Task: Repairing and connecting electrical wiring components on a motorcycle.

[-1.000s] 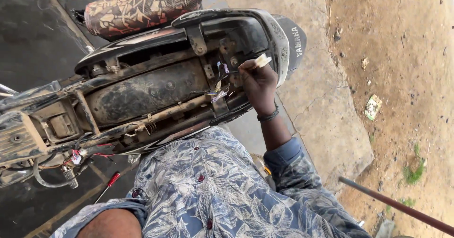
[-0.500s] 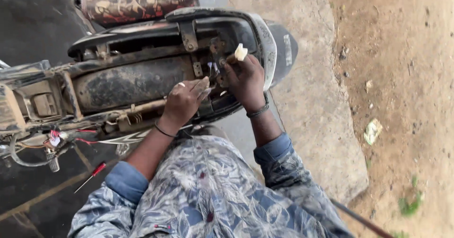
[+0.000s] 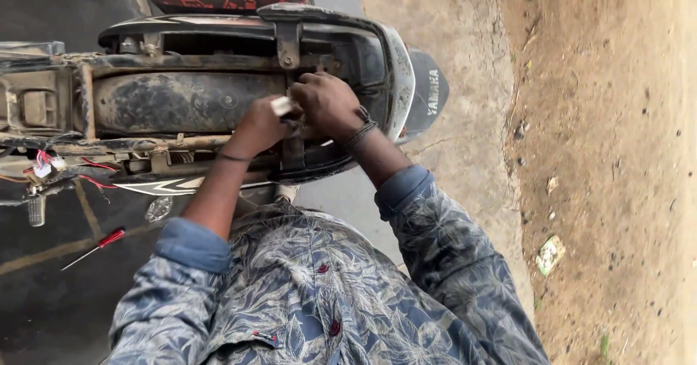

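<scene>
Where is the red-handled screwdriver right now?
In the head view, the red-handled screwdriver lies on the dark pavement at lower left, below the motorcycle frame and left of the person's sleeve.

An outdoor roadside repair spot: a motorcycle (image 3: 218, 111) with its seat off stands on dark pavement (image 3: 43, 300), beside a concrete kerb (image 3: 465, 118), bare dirt (image 3: 610, 154) and a red-handled screwdriver (image 3: 94, 247).

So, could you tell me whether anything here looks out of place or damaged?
Yes: the motorcycle's seat is off, baring its dusty black frame; loose red wires dangle beside it, and a red-handled screwdriver lies on the ground.
</scene>
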